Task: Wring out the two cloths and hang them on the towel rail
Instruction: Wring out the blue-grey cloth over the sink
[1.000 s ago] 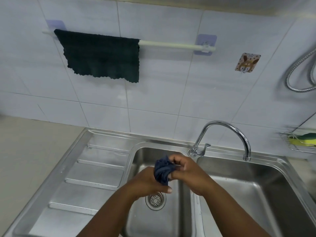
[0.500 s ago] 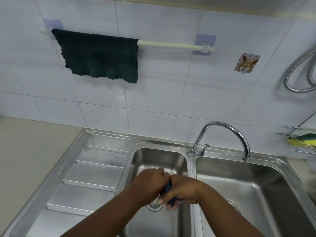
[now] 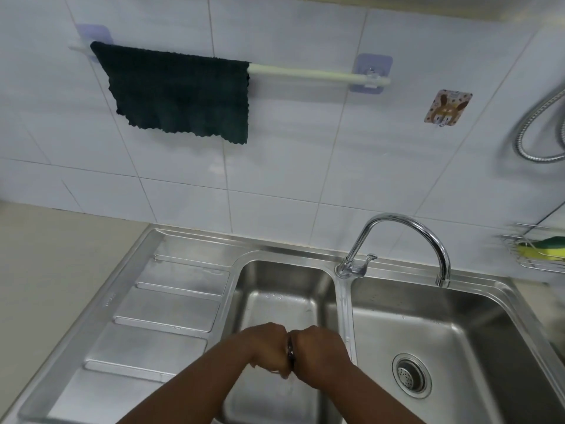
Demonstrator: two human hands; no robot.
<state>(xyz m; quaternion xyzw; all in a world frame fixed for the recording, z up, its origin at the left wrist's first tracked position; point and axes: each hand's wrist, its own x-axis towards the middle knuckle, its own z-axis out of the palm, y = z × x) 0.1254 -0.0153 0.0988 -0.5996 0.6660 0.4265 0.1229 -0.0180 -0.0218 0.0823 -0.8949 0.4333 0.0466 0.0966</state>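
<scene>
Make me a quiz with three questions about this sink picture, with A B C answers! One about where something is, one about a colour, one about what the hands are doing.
1. Where does the dark green cloth hang?
A. over the tap
B. on the towel rail
C. in the wire basket

2. What colour is the rail?
A. red
B. black
C. pale cream

3. What are the left hand and right hand doing?
A. squeezing the blue cloth together
B. resting flat and open
C. turning the tap

Answers: B, it drapes over the rail's left part; C, the bare bar looks cream; A, both fists close around the cloth over the left basin.
</scene>
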